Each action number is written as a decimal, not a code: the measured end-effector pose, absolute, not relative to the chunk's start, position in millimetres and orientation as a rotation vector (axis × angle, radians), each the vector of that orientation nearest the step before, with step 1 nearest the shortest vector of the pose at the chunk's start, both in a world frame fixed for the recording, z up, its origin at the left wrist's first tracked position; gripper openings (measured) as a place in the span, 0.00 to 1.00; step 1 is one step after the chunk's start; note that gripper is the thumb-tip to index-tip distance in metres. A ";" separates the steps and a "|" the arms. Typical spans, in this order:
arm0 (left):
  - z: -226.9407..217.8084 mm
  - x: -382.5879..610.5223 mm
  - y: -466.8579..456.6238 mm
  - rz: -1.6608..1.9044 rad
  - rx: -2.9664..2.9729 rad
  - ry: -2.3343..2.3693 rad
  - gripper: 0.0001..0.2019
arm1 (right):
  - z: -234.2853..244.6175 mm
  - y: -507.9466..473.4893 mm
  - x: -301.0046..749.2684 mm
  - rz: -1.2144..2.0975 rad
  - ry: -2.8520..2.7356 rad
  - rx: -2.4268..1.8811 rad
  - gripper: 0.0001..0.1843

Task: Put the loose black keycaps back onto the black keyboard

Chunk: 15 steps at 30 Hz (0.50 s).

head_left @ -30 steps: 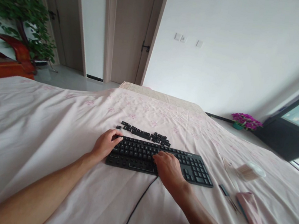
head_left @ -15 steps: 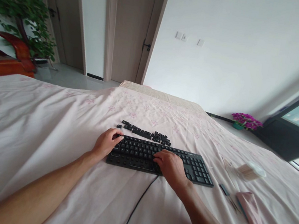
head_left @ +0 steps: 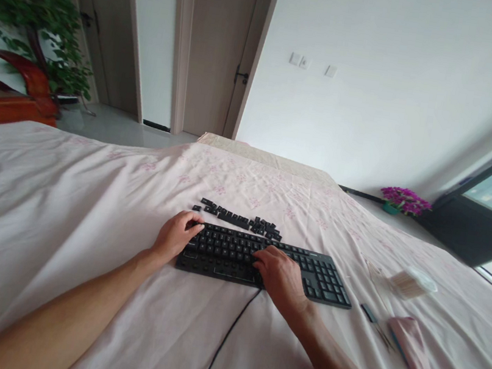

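A black keyboard (head_left: 227, 249) lies on the pink-white sheet. Its near rows on the left part are bare of keycaps and show the key stems (head_left: 203, 266). My left hand (head_left: 176, 234) is closed on the keyboard's far left corner, thumb and fingers curled at the edge. Over the right end of the letter keys rests my right hand (head_left: 280, 271). Its fingers are drawn together and touch the keys; what sits between the fingertips is hidden. Just beyond the keyboard lie several loose black keycaps (head_left: 262, 227), among them the long space bar (head_left: 234, 220).
The keyboard's cable (head_left: 227, 336) runs toward me. On the right lie a clear pack of cotton swabs (head_left: 413, 283), tweezers (head_left: 383, 334), a small dark-handled tool (head_left: 368, 312) and a folded pink cloth (head_left: 409, 344). A wooden chair (head_left: 20, 89) stands at left.
Both hands keep almost the same places on the keyboard. The right hand's fingers have shifted very slightly; the loose keycaps have not moved.
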<state>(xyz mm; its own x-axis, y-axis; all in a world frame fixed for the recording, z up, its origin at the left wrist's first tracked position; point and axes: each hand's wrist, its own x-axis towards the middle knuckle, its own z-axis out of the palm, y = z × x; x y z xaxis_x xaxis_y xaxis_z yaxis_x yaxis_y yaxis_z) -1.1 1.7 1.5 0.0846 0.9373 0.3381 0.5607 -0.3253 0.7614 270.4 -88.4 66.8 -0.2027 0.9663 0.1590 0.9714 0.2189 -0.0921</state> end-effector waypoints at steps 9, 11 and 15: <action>0.3 -2.0 1.2 1.137 1.926 1.480 0.09 | 67.9 -82.4 271.9 0.050 -2.319 -1.827 0.11; -0.2 -1.8 1.3 1.134 1.926 1.483 0.09 | 66.9 -83.8 271.0 0.026 -2.333 -1.834 0.10; 0.8 -1.3 1.2 1.134 1.929 1.484 0.09 | 67.2 -86.2 266.6 -0.063 -2.373 -1.879 0.09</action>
